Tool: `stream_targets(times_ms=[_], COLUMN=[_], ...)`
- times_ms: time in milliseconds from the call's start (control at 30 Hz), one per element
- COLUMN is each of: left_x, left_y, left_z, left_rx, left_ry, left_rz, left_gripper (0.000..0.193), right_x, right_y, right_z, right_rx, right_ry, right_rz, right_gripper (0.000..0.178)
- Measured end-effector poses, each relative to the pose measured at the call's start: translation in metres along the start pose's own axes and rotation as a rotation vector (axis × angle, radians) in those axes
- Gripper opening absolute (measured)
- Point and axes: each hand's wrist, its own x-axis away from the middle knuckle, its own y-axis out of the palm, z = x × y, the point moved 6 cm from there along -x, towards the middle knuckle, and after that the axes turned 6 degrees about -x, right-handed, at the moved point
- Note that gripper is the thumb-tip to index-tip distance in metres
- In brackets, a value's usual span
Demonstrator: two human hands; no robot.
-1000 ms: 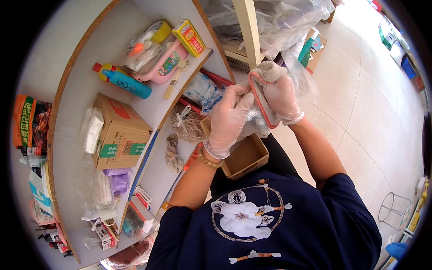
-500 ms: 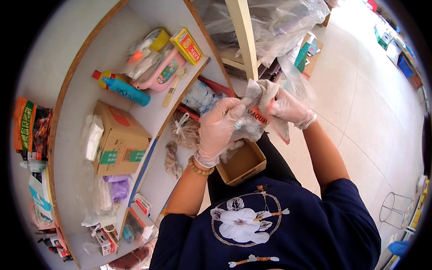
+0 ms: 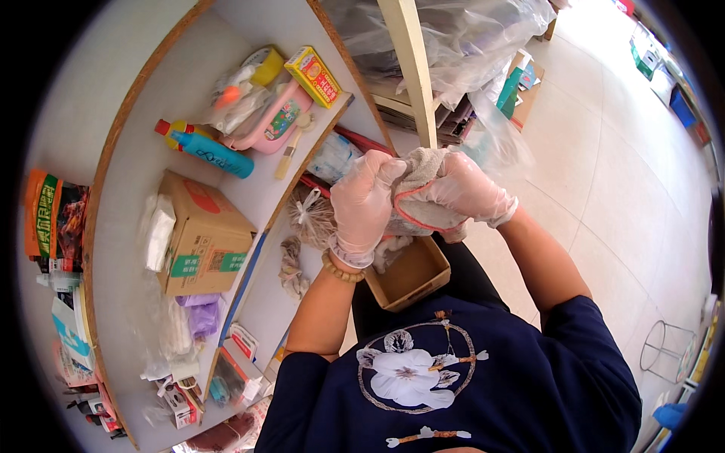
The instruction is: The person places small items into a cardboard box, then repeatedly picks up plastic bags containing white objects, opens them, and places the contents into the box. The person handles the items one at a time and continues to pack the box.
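Note:
Both my hands wear thin clear plastic gloves. Between them, in front of my chest, is a grey knitted work glove (image 3: 424, 175) with red edging, bunched up. My left hand (image 3: 358, 202) is closed in a fist on its left side, with the fingertips partly hidden. My right hand (image 3: 470, 190) grips the other side, fingers curled over the fabric. Below them an open cardboard box (image 3: 418, 285) rests against my lap, with pale grey cloth (image 3: 389, 253) at its far left edge.
To the left stand shelves with a cardboard carton (image 3: 205, 234), a blue bottle (image 3: 215, 153), a pink basket (image 3: 270, 121), a yellow box (image 3: 314, 77) and a brush (image 3: 285, 161). A pale post (image 3: 411, 72) rises ahead beside plastic sheeting (image 3: 476, 45). A wire stand (image 3: 664, 351) is at right.
The grey work glove has turned and spread, so its red edge now shows between my hands. The printed surface seen before is hidden. My right hand has shifted slightly left and down.

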Motion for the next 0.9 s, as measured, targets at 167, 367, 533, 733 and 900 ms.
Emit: stream_targets(times_ms=[167, 367, 533, 733, 900], left_x=[-0.008, -0.025, -0.020, -0.017, -0.011], left_y=[-0.031, -0.091, -0.078, -0.057, -0.048], left_z=[-0.025, -0.043, -0.046, -0.044, -0.039], left_rx=[0.049, 0.419, 0.437, 0.651, 0.703], left_ry=[-0.123, -0.199, -0.225, -0.299, -0.372], left_rz=[0.165, 0.394, 0.371, 0.297, 0.277], left_gripper=[0.020, 0.025, 0.028, 0.026, 0.027], right_x=[0.001, 0.046, 0.049, 0.040, 0.038], right_y=[-0.024, -0.085, -0.079, -0.054, -0.057], right_z=[0.023, 0.088, 0.037, 0.010, -0.013], right_rx=[0.355, -0.339, 0.067, -0.794, -0.274], right_ry=[-0.041, -0.079, -0.186, -0.173, -0.526], right_rz=[0.050, 0.235, 0.323, 0.255, 0.390], right_gripper=[0.022, 0.055, 0.069, 0.064, 0.047])
